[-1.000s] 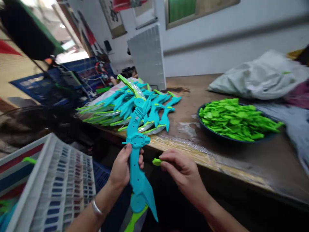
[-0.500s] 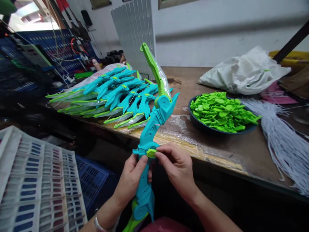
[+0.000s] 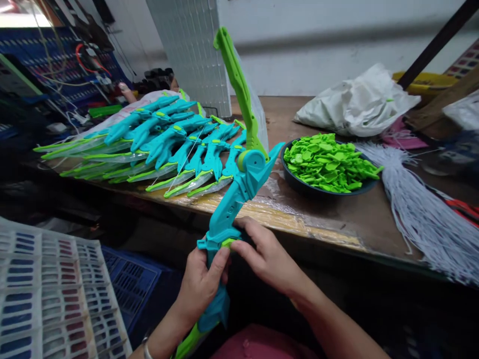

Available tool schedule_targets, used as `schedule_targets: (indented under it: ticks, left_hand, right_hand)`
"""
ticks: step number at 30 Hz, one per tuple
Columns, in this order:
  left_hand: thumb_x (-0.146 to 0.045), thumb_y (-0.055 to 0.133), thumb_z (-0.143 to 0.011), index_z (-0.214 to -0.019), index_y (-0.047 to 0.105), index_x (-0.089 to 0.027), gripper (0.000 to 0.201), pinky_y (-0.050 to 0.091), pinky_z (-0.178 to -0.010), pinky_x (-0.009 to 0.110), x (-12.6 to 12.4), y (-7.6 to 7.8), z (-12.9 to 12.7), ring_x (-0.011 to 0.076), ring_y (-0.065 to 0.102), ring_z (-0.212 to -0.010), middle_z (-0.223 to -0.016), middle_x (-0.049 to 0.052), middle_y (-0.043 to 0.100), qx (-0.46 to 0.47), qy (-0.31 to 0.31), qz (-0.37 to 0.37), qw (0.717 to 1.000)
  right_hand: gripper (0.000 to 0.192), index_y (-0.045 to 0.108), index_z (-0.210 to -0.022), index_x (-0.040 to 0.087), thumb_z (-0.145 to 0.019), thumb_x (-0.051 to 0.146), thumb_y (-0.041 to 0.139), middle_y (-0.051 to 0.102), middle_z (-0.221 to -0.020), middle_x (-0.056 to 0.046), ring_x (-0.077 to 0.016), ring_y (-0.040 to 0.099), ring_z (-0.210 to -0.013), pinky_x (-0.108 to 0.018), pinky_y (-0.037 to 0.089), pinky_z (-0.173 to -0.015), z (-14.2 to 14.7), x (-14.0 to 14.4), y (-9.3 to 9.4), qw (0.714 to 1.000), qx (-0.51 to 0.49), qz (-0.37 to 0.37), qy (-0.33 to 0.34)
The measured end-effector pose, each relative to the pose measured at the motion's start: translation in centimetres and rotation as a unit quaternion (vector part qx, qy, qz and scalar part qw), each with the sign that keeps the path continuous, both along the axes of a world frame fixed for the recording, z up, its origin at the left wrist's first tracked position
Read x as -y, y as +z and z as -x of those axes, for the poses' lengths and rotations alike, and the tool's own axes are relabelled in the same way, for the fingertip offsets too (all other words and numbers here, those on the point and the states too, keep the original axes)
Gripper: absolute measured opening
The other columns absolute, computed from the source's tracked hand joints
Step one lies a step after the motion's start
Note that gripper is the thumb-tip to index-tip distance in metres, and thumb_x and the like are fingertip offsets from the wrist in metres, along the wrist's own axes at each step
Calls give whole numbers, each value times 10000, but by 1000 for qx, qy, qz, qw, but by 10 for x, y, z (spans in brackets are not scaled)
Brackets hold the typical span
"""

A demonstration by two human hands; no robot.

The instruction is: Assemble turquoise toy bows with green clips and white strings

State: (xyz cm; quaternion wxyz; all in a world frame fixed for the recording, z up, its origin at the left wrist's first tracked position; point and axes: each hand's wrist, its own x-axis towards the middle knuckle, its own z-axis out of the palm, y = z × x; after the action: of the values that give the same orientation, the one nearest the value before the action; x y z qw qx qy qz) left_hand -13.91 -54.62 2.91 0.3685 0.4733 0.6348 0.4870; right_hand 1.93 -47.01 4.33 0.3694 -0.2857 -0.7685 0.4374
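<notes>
Two hands on a toy bow

Left hand grips blue toy bow; right hand pinches small green bit on it. Bowl w/ green bits up & right.

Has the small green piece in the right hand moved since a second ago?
Yes. The green piece went left from open air onto the teal bow, pressed by the right hand.

Smooth plastic toy bow — worn, scuffed wooden table
</notes>
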Motion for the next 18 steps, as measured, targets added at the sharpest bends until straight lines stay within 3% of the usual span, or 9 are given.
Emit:
schedule_targets:
  ticks: [4,8,12,14,16,18]
  left_hand:
    - [-596,545,-945,-560,593,-244,524,439,-477,307,4,-10,-2,195,576,-408,-441,23,597,-46,-16,10,999]
    - [-576,528,-942,-538,568,-225,536,444,-447,267,5,-24,1,168,558,-390,-434,2,583,-86,-28,11,996]
    - [-619,538,-916,-573,612,-215,535,482,-460,270,0,-42,8,183,580,-410,-449,10,610,-44,-49,63,996]
    - [-651,600,-867,-615,643,-207,513,503,-467,282,0,-45,11,197,596,-429,-468,19,632,15,-49,106,993]
    - [-680,655,-823,-656,668,-202,507,495,-448,281,2,-42,15,198,592,-433,-467,22,629,99,-24,138,985]
    - [-718,661,-802,-654,671,-206,533,476,-430,279,4,-36,25,185,569,-424,-466,26,619,192,-6,147,970]
  right_hand:
    - [203,577,-1195,160,-1028,244,498,642,-1127,-107,-208,625,-1048,-347,513,-951,3,1,-18,1000,29,-9,5]
    - [246,587,-1195,142,-985,270,589,662,-1089,-102,-205,648,-1000,-321,534,-907,4,2,-38,1000,9,8,5]
    - [317,620,-1216,151,-960,327,684,699,-1098,-87,-201,677,-978,-299,545,-866,0,-3,-45,999,36,31,11]
    - [402,617,-1254,162,-944,395,723,706,-1110,-80,-190,683,-976,-278,546,-850,-6,-11,-42,999,45,-7,29]
    - [425,629,-1240,172,-925,432,746,711,-1094,-62,-165,683,-953,-241,540,-827,-20,-29,-36,993,66,-96,20]
    - [280,673,-1118,193,-940,400,733,717,-1009,-21,-134,679,-887,-209,529,-798,-46,-57,-28,971,116,-193,-77]
